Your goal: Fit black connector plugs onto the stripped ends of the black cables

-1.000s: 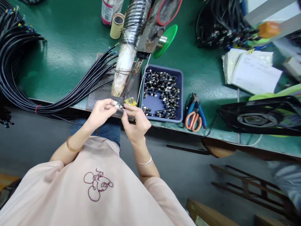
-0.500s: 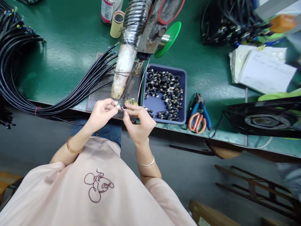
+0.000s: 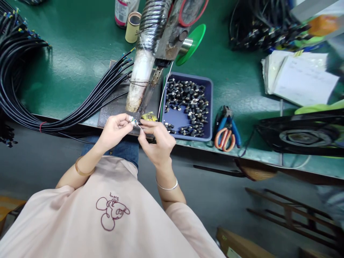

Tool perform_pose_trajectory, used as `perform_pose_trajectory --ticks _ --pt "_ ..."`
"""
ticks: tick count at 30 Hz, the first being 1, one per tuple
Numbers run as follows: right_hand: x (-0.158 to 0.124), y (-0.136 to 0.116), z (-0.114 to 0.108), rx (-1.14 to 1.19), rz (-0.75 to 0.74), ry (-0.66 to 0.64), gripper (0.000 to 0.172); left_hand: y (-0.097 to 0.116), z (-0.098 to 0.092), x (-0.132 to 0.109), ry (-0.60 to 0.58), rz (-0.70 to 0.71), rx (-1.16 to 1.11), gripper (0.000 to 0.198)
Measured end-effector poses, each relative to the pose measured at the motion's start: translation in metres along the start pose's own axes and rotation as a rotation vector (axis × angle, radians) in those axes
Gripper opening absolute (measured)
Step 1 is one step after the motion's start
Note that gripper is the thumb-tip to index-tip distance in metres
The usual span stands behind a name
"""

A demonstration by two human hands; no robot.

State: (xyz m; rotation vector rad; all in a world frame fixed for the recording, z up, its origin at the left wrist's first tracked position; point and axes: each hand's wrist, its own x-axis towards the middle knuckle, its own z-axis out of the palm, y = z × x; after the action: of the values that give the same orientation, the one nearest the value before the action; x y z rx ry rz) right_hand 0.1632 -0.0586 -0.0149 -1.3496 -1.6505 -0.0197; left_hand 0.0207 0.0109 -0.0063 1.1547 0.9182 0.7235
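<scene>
My left hand (image 3: 115,129) and my right hand (image 3: 158,140) meet at the front edge of the green bench (image 3: 80,53), just below the tip of a soldering iron (image 3: 148,94) on a wrapped arm (image 3: 140,77). The left fingers pinch a cable end with coloured wire tips (image 3: 132,121). Against those tips the right thumb and forefinger pinch a small part, too small to name. Beneath them a dark plate (image 3: 113,107) lies on the bench, and a yellow sponge (image 3: 149,116) lies beside the right hand.
A blue tray (image 3: 179,118) of several small black connectors sits right of the hands. Orange-and-blue cutters (image 3: 225,130) lie beyond it. A bundle of black cables (image 3: 32,93) sweeps in from the left. Behind stand a green solder spool (image 3: 192,40), a cardboard tube (image 3: 132,27), papers (image 3: 301,79) and a fan (image 3: 303,134).
Both hands stay pinched together at the iron tip with only slight finger shifts. The view has drifted a little.
</scene>
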Motion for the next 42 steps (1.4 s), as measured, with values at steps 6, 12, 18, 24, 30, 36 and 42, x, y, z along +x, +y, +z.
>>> perform_pose_trajectory --ticks 6,12,18,24,30,36,42 --pt "0.000 0.000 0.001 0.059 0.069 0.040 0.018 0.002 0.001 -0.001 0.002 -0.021 -0.018 0.019" --pt "-0.001 0.002 0.005 0.086 0.108 0.072 0.017 0.002 0.003 0.001 -0.009 -0.006 -0.007 0.017" --pt "0.002 0.003 0.006 0.068 0.107 0.073 0.014 0.001 0.003 0.002 0.024 0.015 0.005 0.017" --pt "0.004 0.002 0.005 0.032 0.096 0.067 0.013 0.001 0.002 0.003 0.030 0.049 0.029 0.017" --pt "0.004 -0.002 0.004 0.020 0.072 0.066 0.017 0.006 0.004 0.003 0.018 0.017 -0.011 0.017" --pt "0.005 -0.003 0.003 0.011 0.065 0.051 0.018 0.010 0.005 0.003 0.009 -0.008 -0.056 0.018" --pt "0.005 -0.002 0.001 0.010 0.054 -0.002 0.019 0.007 0.000 0.004 -0.044 -0.048 -0.076 0.018"
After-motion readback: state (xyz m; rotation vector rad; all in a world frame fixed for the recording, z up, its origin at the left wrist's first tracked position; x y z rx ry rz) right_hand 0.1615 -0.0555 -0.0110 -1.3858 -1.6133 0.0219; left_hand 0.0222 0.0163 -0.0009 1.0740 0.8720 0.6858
